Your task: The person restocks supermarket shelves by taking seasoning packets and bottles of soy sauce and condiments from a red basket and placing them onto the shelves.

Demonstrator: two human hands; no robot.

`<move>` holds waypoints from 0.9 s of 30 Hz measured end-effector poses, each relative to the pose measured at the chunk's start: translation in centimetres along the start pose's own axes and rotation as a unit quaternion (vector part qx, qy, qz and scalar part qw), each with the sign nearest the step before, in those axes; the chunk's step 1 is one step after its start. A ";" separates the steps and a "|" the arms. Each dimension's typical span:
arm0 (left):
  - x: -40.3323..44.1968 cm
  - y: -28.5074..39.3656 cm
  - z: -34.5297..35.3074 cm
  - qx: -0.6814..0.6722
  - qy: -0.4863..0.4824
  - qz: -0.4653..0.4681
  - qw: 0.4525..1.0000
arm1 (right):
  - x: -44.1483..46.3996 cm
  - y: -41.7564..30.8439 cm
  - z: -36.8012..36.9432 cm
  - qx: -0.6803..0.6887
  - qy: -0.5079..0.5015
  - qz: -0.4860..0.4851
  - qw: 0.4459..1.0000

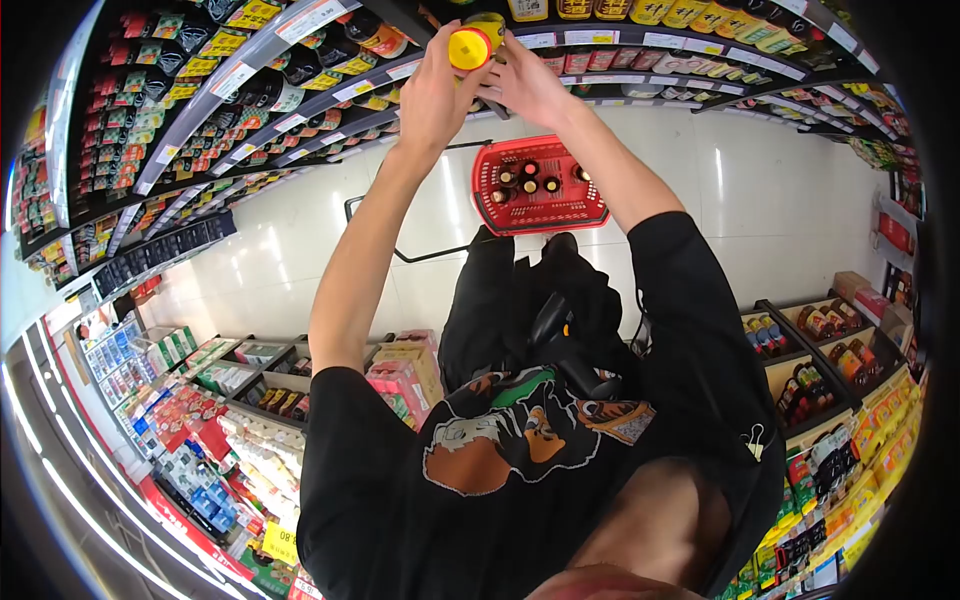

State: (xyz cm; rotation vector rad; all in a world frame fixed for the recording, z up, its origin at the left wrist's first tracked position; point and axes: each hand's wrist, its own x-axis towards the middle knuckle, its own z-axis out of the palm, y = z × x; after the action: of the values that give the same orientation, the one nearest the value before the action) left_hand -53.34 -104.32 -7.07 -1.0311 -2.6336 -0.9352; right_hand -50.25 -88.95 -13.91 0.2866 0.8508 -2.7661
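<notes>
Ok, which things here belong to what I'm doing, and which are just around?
Likely in use:
- round yellow-and-red container, held up
- red plastic basket
- dark bottles inside it

Just around:
- shelved yellow-labelled bottles
- pink cardboard boxes

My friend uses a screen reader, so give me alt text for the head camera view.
A person's left hand holds a yellow-topped container, right hand close beside it, before stocked store shelves. Below, a red basket of bottles stands on the pale floor.
</notes>
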 end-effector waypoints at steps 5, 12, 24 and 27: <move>1.9 -2.7 2.1 -0.017 0.029 0.003 0.999 | 2.7 -0.1 -1.2 -0.011 0.002 -0.001 1.000; 6.9 -0.9 0.7 -0.271 0.014 -0.139 0.952 | 4.1 -1.0 -1.2 -0.050 -0.002 -0.016 0.999; 10.4 -4.8 4.1 -0.184 -0.029 -0.074 0.980 | 5.0 -1.5 -2.1 -0.076 -0.011 0.000 0.997; 11.4 -5.0 4.4 -0.157 -0.063 -0.128 0.977 | 4.0 -1.7 -2.3 -0.077 0.016 0.013 0.997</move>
State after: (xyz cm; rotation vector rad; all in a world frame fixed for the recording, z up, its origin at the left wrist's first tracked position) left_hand -64.88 -98.16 -8.94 -0.8449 -2.8330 -1.4251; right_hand -54.24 -86.94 -15.89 0.3115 1.0535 -2.6611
